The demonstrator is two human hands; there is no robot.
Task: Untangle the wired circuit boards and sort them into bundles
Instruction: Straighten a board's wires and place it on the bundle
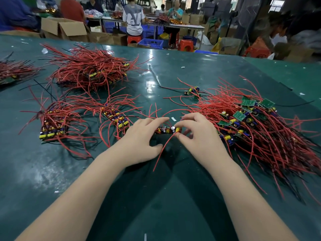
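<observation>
A small row of circuit boards (167, 130) with red wires lies on the green table between my two hands. My left hand (142, 138) holds its left end, fingers curled over it. My right hand (199, 136) pinches the right end, and a red wire (160, 153) trails from there toward me. A big tangled heap of boards and red wires (251, 126) lies to the right. Sorted bundles (52, 126) (116, 117) sit to the left, and a large pile (90, 70) lies farther back on the left.
A few loose boards (192, 91) lie beyond my hands. Another wire pile (12, 72) sits at the far left edge. The green table (156, 197) stretches toward me. Behind it are cardboard boxes (66, 28), red stools (185, 45), and seated people.
</observation>
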